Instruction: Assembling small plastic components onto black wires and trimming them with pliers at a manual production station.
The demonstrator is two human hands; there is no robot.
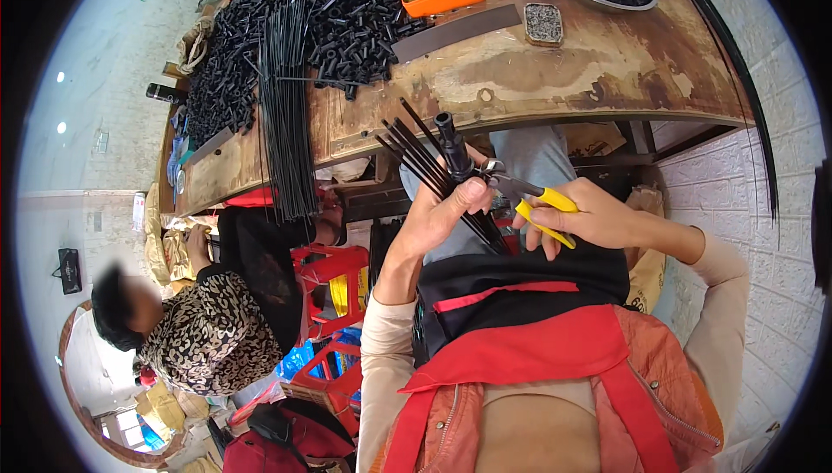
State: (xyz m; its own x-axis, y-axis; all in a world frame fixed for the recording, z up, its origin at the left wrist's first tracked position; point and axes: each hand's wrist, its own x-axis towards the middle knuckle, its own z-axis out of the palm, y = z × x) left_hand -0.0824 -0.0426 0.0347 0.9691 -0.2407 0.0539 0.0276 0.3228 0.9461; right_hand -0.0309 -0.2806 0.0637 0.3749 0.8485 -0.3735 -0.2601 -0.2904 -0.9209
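While three containers sit on the bench (pixel 511 74), a round tray (pixel 611 8) of black parts, a square tin (pixel 544 42) of grey bits and an orange box (pixel 446 5), the left hand (pixel 446 217) clamps one black tube (pixel 452 145), projecting beyond the thumb, and several overlapping rods (pixel 407 150); the right hand (pixel 598 217) has its fingers wrapped round one yellow-handled pliers (pixel 555 200).

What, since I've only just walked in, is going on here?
The person's left hand holds thin black rods and a black tubular part. The right hand grips yellow-handled pliers, their jaws close beside that part; contact is unclear. This happens just in front of a wooden workbench heaped with black tubular pieces. Another person is off to the left.
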